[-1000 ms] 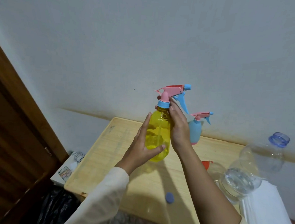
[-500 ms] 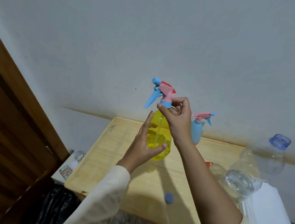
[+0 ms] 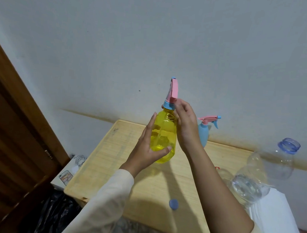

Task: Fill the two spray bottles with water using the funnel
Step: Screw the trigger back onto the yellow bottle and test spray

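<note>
Two spray bottles are in view. The yellow spray bottle (image 3: 163, 134) sits at the centre of the frame, upright, between the two hands; I cannot tell whether its base touches the counter (image 3: 123, 150) below it. Its one spray head (image 3: 173, 92), pink with a blue collar, is on the neck and turned end-on to the camera. The left hand (image 3: 146, 151) holds the lower body, fingers laid up the left side and thumb curled across the front. The right hand (image 3: 185, 124) is at the neck, its fingers curled round the blue collar. The blue spray bottle (image 3: 203, 136) stands on the counter just behind the right wrist, right of centre, its head on and pointing right. A sliver of one orange funnel (image 3: 217, 167) shows past the right forearm. At the right edge one big clear bottle (image 3: 270, 165) leans, neck open, with some water low inside. One loose blue cap (image 3: 173, 204) lies on the counter, lower centre. One white cloth (image 3: 276, 218) fills the lower right. A wooden door (image 3: 16, 136) takes the left side, with one black bag (image 3: 53, 212) and one small box (image 3: 67, 174) beside it.
</note>
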A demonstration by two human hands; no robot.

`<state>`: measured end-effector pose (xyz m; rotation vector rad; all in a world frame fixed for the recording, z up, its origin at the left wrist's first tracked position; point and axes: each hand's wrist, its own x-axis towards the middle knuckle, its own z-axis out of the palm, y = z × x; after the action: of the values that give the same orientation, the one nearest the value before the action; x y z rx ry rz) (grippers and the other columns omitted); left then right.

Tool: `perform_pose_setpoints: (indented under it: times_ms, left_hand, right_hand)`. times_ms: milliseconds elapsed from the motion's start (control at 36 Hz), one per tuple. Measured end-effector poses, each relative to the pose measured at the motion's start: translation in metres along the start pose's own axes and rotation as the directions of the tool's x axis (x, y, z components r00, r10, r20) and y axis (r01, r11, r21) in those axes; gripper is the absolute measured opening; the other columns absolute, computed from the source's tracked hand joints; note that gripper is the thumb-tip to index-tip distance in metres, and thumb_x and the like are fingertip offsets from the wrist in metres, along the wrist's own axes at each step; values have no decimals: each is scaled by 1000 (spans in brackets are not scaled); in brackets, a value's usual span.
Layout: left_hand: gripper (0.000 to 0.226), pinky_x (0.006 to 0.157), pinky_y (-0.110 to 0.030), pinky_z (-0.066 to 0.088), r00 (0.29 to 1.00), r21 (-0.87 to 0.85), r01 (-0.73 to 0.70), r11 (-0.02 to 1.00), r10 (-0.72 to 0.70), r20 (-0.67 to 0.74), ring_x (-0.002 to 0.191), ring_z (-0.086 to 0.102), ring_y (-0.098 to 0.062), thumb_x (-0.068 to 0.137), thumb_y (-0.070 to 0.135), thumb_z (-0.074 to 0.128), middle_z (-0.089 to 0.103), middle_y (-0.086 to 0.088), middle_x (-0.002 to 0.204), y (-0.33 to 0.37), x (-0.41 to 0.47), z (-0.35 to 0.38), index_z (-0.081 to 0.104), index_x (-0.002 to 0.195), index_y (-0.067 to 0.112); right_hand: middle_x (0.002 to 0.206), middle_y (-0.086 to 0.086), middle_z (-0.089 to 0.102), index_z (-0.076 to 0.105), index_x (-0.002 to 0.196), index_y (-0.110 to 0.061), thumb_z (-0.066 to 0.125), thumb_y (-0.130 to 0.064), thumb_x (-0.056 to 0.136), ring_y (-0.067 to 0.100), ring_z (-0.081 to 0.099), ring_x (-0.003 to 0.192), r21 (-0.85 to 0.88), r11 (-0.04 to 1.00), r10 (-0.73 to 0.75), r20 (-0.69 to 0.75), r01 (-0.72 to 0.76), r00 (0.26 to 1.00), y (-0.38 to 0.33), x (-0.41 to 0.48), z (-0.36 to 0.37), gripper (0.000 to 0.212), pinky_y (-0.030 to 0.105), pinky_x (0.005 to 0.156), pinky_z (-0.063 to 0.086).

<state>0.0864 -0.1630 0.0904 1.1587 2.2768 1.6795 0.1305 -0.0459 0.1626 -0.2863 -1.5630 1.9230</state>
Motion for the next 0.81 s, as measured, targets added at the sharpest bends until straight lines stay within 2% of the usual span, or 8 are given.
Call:
perform_pose_setpoints:
  times_ms: [111,194,278,333,528,611,694,806]
  left_hand:
    - [98,109,-40,39,1000,2,-1,1000,1,-1,136,35,-6,68,52,68,28,13,153,0,-2,2,4,141,60]
    - [97,108,-34,38,1000,22,-8,1000,8,-4,134,34,-1,67,54,67,26,20,149,-1,-2,2,2,139,63]
    - [97,108,-36,39,1000,9,-15,1000,15,0,136,34,-6,68,55,67,25,18,151,-2,-1,1,2,139,62]
    - [97,107,-37,40,1000,-4,-18,1000,18,-10,136,36,-8,69,53,68,27,13,152,-2,0,2,3,141,59]
    - [98,103,-28,41,999,-17,-15,1000,15,-28,131,40,-4,68,51,68,34,12,149,-1,2,0,4,142,58]
    - [99,105,-36,43,999,-30,-22,999,21,-35,132,41,-9,69,49,70,35,7,149,-2,2,-2,5,143,56]
    - [99,106,-34,42,999,-27,-23,999,21,-44,132,39,-5,69,49,69,33,11,150,-1,2,-4,5,143,56]
    - [98,107,-33,41,999,-25,-23,999,21,-50,133,39,-5,68,50,69,32,10,151,0,2,-6,5,141,59]
  right_hand:
    - [99,5,68,62,103,-14,59,-20,91,13,64,90,-45,999,-5,24,6,1000,-1,0,0,14,31,85,50]
    - [103,5,63,57,111,-10,68,-18,84,4,61,85,-121,992,-39,9,39,999,-1,-3,3,30,24,82,50]
    - [110,10,66,61,113,-9,51,-28,95,9,60,96,-131,991,-14,54,21,998,-3,-4,4,28,29,90,46]
    - [109,-2,68,62,113,-13,40,-29,100,5,60,102,-164,986,-15,85,29,996,-3,-5,5,30,29,95,44]
    - [115,-1,62,54,117,-20,53,-30,94,12,58,110,-143,989,-37,10,38,999,5,-6,11,25,27,95,46]
    - [100,-6,62,57,111,-21,47,-30,97,9,58,95,-104,994,-27,49,32,998,4,-5,10,19,28,88,46]
    - [85,-5,62,56,101,-18,56,-22,93,4,61,81,-62,997,-35,32,37,999,4,-5,11,9,26,81,49]
    - [106,-1,68,57,109,-27,56,-18,93,17,63,106,4,1000,-22,75,22,997,4,-5,15,19,35,96,48]
